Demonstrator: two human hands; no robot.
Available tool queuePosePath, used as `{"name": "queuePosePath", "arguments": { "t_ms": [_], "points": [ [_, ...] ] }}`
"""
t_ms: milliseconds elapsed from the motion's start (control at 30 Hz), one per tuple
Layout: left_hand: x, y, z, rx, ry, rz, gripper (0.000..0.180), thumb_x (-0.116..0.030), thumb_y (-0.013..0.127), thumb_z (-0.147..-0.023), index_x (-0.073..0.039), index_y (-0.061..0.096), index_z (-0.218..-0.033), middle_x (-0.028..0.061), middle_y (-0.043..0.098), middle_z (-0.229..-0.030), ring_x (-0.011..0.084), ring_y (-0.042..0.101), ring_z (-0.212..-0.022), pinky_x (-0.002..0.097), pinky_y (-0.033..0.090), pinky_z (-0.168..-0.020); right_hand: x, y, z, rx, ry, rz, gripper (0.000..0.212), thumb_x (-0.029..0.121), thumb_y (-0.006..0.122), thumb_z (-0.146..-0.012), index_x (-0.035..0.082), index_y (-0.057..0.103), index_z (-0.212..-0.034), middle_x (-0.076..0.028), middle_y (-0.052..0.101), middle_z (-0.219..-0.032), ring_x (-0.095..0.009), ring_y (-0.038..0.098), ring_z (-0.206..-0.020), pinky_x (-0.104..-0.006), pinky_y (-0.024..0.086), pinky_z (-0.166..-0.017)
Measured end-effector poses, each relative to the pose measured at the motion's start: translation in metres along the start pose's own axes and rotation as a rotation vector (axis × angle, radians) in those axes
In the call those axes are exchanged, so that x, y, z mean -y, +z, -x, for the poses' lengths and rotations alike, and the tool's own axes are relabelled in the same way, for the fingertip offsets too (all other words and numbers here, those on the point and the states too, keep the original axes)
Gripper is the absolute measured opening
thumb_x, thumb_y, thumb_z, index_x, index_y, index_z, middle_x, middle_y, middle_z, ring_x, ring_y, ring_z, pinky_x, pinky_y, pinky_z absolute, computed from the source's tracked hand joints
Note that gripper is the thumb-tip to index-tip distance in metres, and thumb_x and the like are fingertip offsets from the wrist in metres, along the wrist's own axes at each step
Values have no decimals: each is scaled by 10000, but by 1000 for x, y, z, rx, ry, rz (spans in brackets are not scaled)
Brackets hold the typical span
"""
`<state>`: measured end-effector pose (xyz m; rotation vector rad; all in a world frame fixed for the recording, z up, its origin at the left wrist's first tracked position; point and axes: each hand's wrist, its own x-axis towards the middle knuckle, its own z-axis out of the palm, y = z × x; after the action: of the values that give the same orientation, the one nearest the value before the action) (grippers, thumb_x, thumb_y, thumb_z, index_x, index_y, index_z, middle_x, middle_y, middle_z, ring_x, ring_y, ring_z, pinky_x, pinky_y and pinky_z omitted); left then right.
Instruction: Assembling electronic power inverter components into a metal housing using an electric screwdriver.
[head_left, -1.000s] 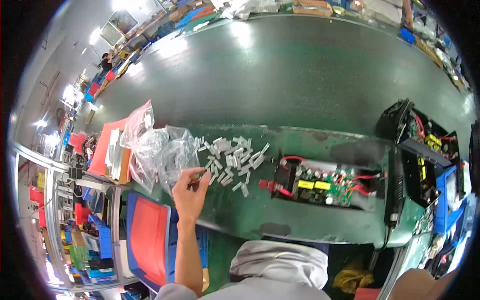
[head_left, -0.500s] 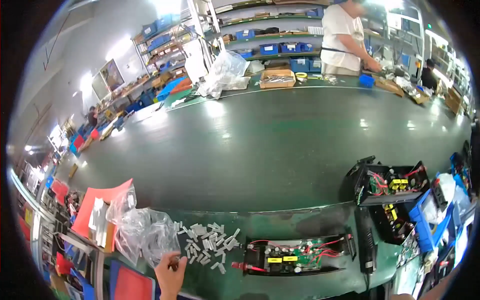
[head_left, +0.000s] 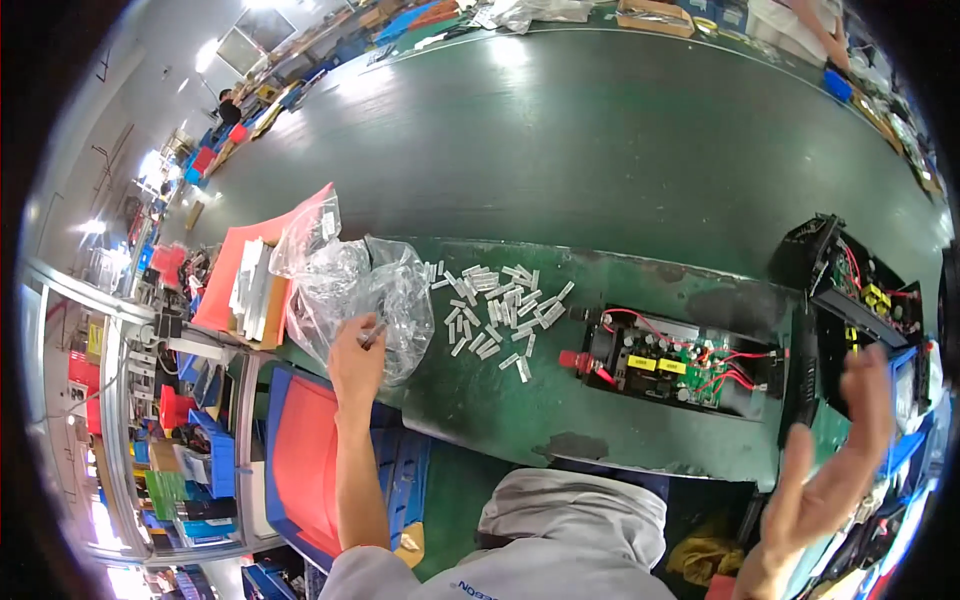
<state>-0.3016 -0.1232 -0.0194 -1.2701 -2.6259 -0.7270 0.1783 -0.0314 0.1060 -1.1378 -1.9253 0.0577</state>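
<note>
My left hand [head_left: 358,362] is at the near edge of a crumpled clear plastic bag [head_left: 398,295], with its fingers curled together. What they hold, if anything, is too small to make out. Right of the bag lies a loose heap of small, pale, clear strip-like pieces [head_left: 497,305]. An open black device housing [head_left: 690,362], showing a green circuit board, yellow blocks and red wires, rests further right on the bench. My right hand [head_left: 835,455] is raised at the right end of the bench, open, thumb apart from the fingers, and holds nothing.
A second opened black housing [head_left: 875,290] stands at the far right, beside a long black part [head_left: 803,365]. Left of the bag are a red sheet [head_left: 235,265] and a cardboard box of papers [head_left: 262,300]. A blue bin [head_left: 285,470] sits below the bench's left edge.
The view has tipped down and turned, so my torso shows and the bench sits higher. My right hand has come into view, open. My left hand stays by the bag.
</note>
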Motion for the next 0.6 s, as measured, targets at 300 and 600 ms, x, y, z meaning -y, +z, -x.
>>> {"name": "queuePosePath", "arguments": {
  "t_ms": [300,600],
  "points": [
    [-63,26,11,195,138,107,215,-216,768,-890,-96,767,-1068,92,711,-1001,242,672,-726,356,520,-691,-28,38,89,87,366,-152,423,27,623,-958,-6,556,-1374,-165,552,-1398,-260,600,-1173,-369,478,-957],
    [-85,46,19,183,85,173,237,-287,783,-867,-107,787,-1022,88,687,-938,266,678,-787,385,510,-712,-50,30,128,-4,512,-98,367,-63,607,-918,-23,601,-1282,-175,599,-1261,-259,633,-1016,-339,515,-820]
  ]
}}
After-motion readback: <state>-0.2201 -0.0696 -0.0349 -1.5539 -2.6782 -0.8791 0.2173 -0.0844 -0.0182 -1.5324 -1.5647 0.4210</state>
